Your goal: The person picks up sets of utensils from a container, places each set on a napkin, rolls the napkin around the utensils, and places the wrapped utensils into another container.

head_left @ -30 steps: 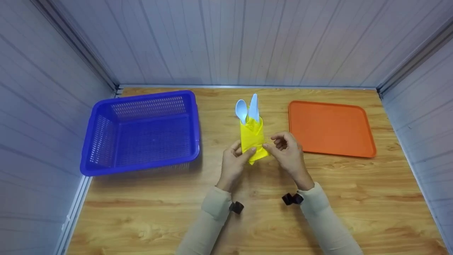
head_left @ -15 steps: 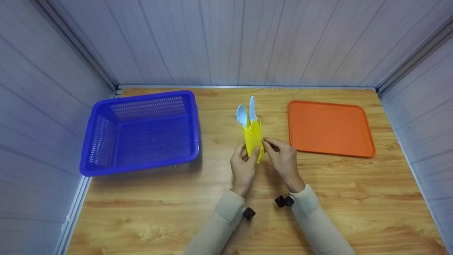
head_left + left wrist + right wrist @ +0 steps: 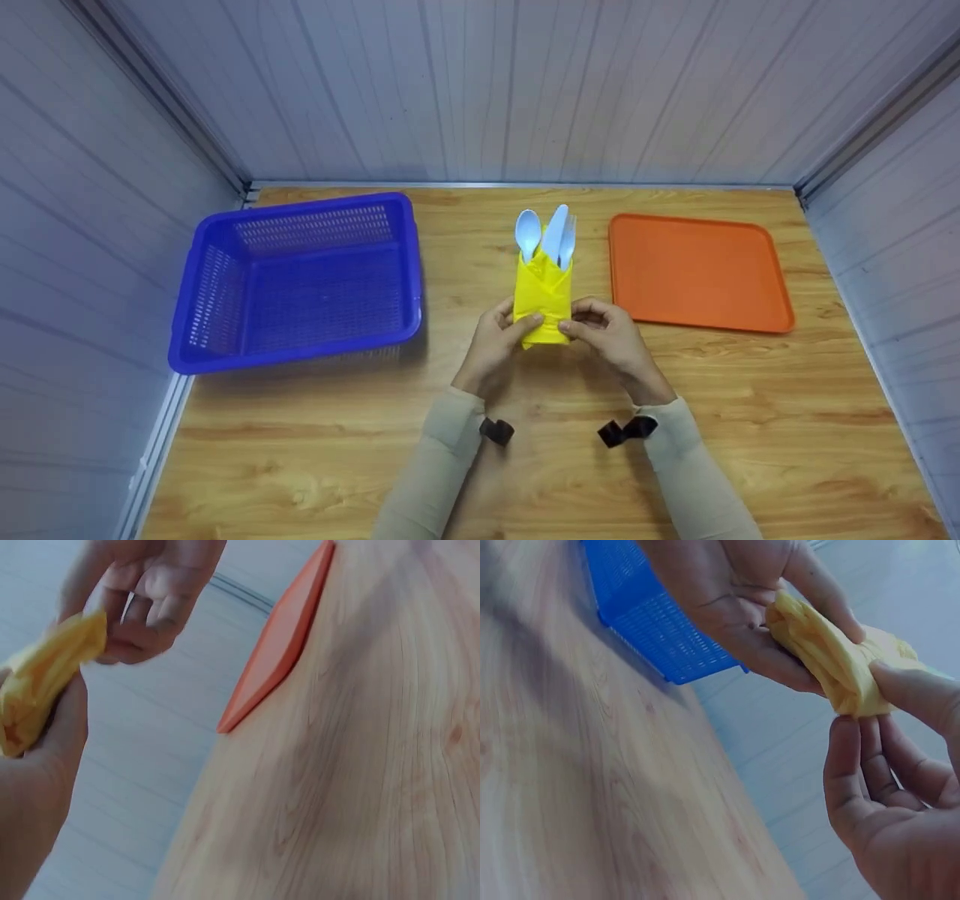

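A yellow napkin (image 3: 543, 292) is folded into a pouch, held above the table between both hands. From its top stick out a pale spoon (image 3: 528, 229), a knife (image 3: 555, 231) and a fork (image 3: 568, 240); their lower parts are hidden inside. My left hand (image 3: 495, 341) grips the napkin's lower left side, thumb on the front. On the lower right edge, my right hand (image 3: 616, 345) pinches the napkin between thumb and fingers. The right wrist view shows the folded bottom of the napkin (image 3: 840, 660) with both thumbs pressing on it.
At the left stands a blue plastic basket (image 3: 300, 358) with perforated walls. An orange tray (image 3: 701, 274) lies flat on the wooden table (image 3: 547, 480) at the right. Panelled walls (image 3: 480, 90) close in the back and both sides.
The napkin pouch turned edge-on, then back to face the camera, slightly farther right. The fork now shows beside the knife. My right fingers have moved from the loose lower corner to the right edge.
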Demonstrator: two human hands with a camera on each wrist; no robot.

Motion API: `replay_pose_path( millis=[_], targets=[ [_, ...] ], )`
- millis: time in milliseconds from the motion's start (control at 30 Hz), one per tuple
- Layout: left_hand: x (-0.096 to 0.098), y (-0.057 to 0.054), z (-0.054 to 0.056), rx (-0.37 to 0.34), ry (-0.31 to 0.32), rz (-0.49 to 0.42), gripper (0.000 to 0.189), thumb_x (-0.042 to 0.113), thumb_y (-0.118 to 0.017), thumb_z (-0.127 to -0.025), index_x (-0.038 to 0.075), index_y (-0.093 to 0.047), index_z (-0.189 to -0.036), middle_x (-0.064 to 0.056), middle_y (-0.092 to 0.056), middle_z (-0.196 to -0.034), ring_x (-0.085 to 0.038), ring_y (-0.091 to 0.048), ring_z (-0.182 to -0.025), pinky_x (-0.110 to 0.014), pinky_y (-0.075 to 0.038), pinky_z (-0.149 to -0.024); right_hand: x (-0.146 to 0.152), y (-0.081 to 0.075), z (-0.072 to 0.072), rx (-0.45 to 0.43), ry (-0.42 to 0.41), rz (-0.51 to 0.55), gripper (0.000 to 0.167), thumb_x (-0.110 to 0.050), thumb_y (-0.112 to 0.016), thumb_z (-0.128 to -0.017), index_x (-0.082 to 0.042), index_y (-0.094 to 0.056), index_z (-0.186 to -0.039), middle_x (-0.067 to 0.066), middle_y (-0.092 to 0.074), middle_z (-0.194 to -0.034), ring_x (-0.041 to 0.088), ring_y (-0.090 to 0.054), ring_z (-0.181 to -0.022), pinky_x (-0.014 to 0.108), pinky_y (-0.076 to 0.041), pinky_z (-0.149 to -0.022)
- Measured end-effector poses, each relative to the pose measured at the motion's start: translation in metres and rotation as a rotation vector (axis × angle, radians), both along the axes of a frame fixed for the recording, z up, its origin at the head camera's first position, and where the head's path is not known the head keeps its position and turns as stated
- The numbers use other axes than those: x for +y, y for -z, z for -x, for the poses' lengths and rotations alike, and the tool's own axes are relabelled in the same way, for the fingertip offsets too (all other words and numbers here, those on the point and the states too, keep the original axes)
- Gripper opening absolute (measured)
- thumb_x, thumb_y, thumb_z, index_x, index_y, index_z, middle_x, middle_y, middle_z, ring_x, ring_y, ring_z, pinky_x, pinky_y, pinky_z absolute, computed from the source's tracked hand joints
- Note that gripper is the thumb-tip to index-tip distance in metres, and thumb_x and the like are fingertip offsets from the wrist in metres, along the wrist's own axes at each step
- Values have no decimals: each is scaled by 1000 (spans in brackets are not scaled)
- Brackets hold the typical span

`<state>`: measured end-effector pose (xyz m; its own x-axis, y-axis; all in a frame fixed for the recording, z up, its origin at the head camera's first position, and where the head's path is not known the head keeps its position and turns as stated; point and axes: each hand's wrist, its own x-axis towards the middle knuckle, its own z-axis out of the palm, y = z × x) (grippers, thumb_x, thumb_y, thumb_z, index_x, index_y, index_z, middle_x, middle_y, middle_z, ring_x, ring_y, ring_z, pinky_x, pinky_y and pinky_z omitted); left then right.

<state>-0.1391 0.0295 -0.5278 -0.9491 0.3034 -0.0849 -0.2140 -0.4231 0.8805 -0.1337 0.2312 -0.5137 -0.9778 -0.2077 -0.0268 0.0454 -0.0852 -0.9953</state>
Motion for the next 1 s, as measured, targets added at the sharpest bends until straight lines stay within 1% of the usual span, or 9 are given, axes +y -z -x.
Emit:
replay_pose_path(
  millis=[100,200,267,400,533,633,700,867,1000],
  targets=[
    [-1,3,-1,-38,51,-89,50,12,-68,-96,-5,-50,-139,-23,-65,-121,-29,-67,-102,-37,-56,-88,1,2,-2,-29,-23,11,22,0,-71,-90,9,-63,-108,17,-64,-96,20,-65,-80,31,-57,-74],
    [0,5,-1,-57,59,-132,50,12,-68,-96,-5,-50,-139,-24,-64,-124,-31,-66,-106,-38,-55,-90,0,3,-3,-36,-27,17,23,-1,-72,-91,9,-63,-109,18,-64,-97,20,-65,-81,30,-57,-74],
    [1,7,-1,-62,51,-136,51,10,-69,-95,-4,-50,-139,-24,-64,-124,-32,-66,-107,-38,-55,-90,0,4,-4,-37,-22,14,24,-2,-72,-90,9,-63,-109,19,-64,-98,20,-65,-81,30,-57,-74],
    [3,6,-2,-31,4,-65,54,6,-72,-91,-3,-50,-140,-22,-65,-122,-32,-66,-108,-39,-55,-89,-1,4,-4,-28,-6,-6,24,-2,-72,-90,9,-63,-110,21,-64,-99,22,-65,-82,32,-57,-74],
    [6,5,-3,60,-54,89,53,9,-77,-88,-2,-54,-135,-16,-68,-115,-29,-67,-101,-36,-57,-84,-2,3,-3,-7,4,-22,24,-3,-73,-90,9,-64,-109,19,-64,-98,23,-65,-81,32,-57,-74],
    [7,5,-3,110,-79,165,48,12,-78,-88,-1,-58,-129,-13,-70,-110,-26,-68,-95,-33,-57,-79,-3,3,-3,10,4,-7,23,-3,-74,-90,9,-65,-108,19,-64,-96,22,-65,-79,32,-57,-73],
    [6,4,-3,119,-88,175,46,12,-78,-88,-1,-58,-128,-13,-71,-109,-26,-68,-92,-33,-57,-77,-3,4,-2,21,1,4,23,-2,-73,-90,10,-65,-107,18,-65,-95,21,-65,-78,32,-57,-72],
    [6,2,-3,86,-101,160,49,9,-78,-87,-3,-57,-130,-14,-70,-110,-26,-69,-93,-34,-57,-78,-3,6,-2,25,-4,21,22,-1,-73,-89,10,-65,-107,19,-65,-94,21,-65,-77,31,-57,-71],
    [7,1,-4,89,-127,191,50,8,-77,-87,-4,-56,-131,-14,-69,-110,-24,-68,-92,-33,-57,-77,-4,5,-2,13,2,23,23,-2,-74,-89,10,-65,-107,21,-65,-94,23,-64,-76,32,-57,-71]
  ],
)
